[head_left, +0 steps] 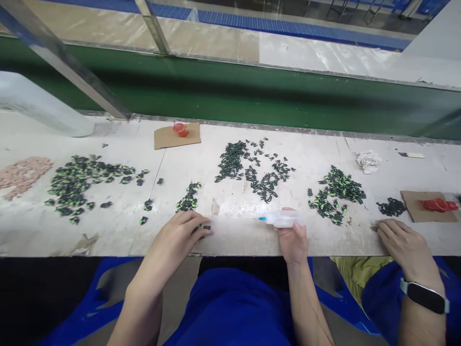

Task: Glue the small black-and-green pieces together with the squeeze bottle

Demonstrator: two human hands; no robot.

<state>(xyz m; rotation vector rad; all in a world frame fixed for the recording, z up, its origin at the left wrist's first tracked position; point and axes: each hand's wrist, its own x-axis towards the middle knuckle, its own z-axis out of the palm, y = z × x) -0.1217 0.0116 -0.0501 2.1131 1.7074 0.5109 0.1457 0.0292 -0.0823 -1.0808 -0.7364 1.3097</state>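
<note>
My left hand [178,235] lies palm down at the near edge of the white table [237,235], fingers curled over a few small dark green parts [204,228]. My right hand [293,238] grips a clear squeeze bottle [283,218] with a blue nozzle that points left, just above the table. A small heap of green-and-black parts [188,198] sits just beyond my left hand. A wider scatter of dark parts [252,168] lies further back in the middle.
More heaps lie at the left [81,181] and right [334,194]. A pink pile [21,174] is at far left. Cardboard pieces with red caps [178,133] [432,205] rest on the table. A co-worker's hand [406,245] with a watch rests at right. A green conveyor [230,91] runs behind.
</note>
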